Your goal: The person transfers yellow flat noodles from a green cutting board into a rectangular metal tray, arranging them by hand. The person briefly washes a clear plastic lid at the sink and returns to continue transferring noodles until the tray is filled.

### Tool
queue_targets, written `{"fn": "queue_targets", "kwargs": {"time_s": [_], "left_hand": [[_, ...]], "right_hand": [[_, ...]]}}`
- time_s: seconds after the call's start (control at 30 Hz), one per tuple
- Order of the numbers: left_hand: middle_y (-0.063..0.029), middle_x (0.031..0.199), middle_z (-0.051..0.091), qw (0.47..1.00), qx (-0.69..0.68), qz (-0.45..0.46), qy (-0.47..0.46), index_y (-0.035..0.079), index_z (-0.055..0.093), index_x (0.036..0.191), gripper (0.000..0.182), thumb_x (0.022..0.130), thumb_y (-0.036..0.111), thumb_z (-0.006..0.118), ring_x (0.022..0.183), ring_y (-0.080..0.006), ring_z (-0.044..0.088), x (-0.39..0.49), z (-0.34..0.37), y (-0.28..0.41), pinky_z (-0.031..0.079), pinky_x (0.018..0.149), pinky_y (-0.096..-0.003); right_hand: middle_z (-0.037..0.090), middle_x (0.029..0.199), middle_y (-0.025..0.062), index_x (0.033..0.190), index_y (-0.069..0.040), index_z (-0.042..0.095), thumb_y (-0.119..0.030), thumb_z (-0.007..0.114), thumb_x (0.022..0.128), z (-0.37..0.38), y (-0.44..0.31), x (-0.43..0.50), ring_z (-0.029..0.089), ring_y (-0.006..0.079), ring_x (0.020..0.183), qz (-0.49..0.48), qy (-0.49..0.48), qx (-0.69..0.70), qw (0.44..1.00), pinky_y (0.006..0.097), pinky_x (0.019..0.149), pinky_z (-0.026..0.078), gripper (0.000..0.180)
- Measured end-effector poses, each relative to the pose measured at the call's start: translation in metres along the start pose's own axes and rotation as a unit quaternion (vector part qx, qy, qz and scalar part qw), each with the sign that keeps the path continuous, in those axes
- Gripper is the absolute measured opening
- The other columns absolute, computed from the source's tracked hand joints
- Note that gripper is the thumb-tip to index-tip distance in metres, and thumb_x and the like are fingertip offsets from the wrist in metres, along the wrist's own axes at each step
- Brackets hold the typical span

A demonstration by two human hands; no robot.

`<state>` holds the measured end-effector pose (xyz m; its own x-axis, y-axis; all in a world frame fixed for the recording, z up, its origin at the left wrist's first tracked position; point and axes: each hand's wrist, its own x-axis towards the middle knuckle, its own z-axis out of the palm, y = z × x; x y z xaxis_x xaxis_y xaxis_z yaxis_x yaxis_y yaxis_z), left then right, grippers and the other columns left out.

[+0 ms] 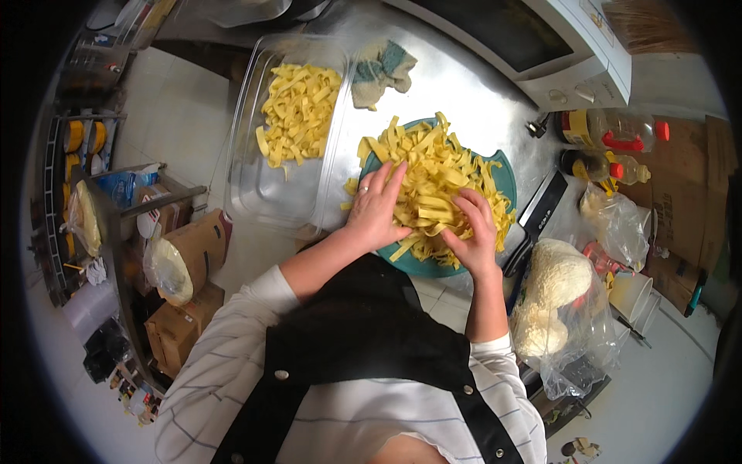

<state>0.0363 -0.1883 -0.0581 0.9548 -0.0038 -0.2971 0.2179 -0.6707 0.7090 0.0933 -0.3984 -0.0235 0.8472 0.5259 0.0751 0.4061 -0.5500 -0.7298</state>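
A heap of flat yellow noodle strips (pixel 429 168) covers most of a round green board (pixel 508 180) on the metal worktop. My left hand (pixel 377 211), with a ring on one finger, rests against the heap's left side with its fingers spread. On the other side my right hand (pixel 476 232) curves around some strips, thumb and fingers apart. Whether it grips any is unclear. Left of the board stands a clear plastic tub (pixel 278 194), partly filled with more noodle strips (pixel 301 110). A few loose strips lie between the board and the tub.
A crumpled cloth (pixel 382 72) lies behind the board, near a white microwave oven (pixel 556 52). To the right are a black-handled cleaver (pixel 536 214), bottles (pixel 608 130) and a plastic bag of pale dough-like food (pixel 556 278). Cardboard boxes (pixel 179 325) fill a shelf at left.
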Motion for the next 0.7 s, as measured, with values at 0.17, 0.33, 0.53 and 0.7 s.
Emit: {"fn": "queue_targets", "kwargs": {"time_s": [0.17, 0.33, 0.53, 0.7], "left_hand": [[-0.0258, 0.143, 0.025, 1.0, 0.0, 0.017, 0.005, 0.013, 0.015, 0.148, 0.112, 0.059, 0.021, 0.083, 0.13, -0.0436, 0.029, 0.0, -0.007, 0.0, 0.031, 0.107, -0.049], [-0.024, 0.143, 0.025, 0.998, 0.051, 0.042, -0.014, 0.017, 0.018, 0.148, 0.11, 0.059, 0.02, 0.083, 0.129, -0.0446, 0.03, -0.005, -0.006, 0.005, 0.035, 0.104, -0.0496], [-0.018, 0.124, 0.05, 0.986, -0.142, 0.085, 0.016, 0.012, 0.05, 0.131, 0.067, 0.066, 0.002, 0.068, 0.112, -0.0369, 0.051, 0.007, 0.0, 0.0, 0.045, 0.095, -0.0405], [-0.0167, 0.109, 0.057, 0.942, -0.157, 0.251, 0.156, 0.008, 0.061, 0.114, 0.05, 0.066, -0.006, 0.057, 0.098, -0.0323, 0.059, 0.01, 0.0, -0.007, 0.049, 0.087, -0.0376]], "right_hand": [[0.034, 0.141, 0.0203, 0.135, -0.015, 0.042, -0.01, 0.085, 0.051, 0.0, -0.001, 0.001, 0.041, 0.0394, 0.125, 0.062, -0.015, -0.038, 0.997, 0.0467, 0.101, 0.04, 0.095], [0.028, 0.146, 0.0195, 0.143, -0.026, 0.033, -0.015, 0.088, 0.043, 0.02, -0.006, 0.014, 0.04, 0.0448, 0.123, 0.006, -0.17, -0.229, 0.958, 0.0509, 0.099, 0.041, 0.115], [0.053, 0.123, 0.019, 0.115, -0.015, 0.061, -0.005, 0.074, 0.053, 0.01, -0.006, 0.023, 0.056, 0.0365, 0.1, -0.035, -0.04, -0.116, 0.992, 0.0422, 0.084, 0.048, 0.065], [0.056, 0.12, 0.0179, 0.101, -0.004, 0.062, -0.021, 0.077, 0.063, -0.003, -0.009, 0.01, 0.056, 0.0347, 0.106, -0.101, 0.085, -0.09, 0.987, 0.0416, 0.088, 0.046, 0.045]]}}
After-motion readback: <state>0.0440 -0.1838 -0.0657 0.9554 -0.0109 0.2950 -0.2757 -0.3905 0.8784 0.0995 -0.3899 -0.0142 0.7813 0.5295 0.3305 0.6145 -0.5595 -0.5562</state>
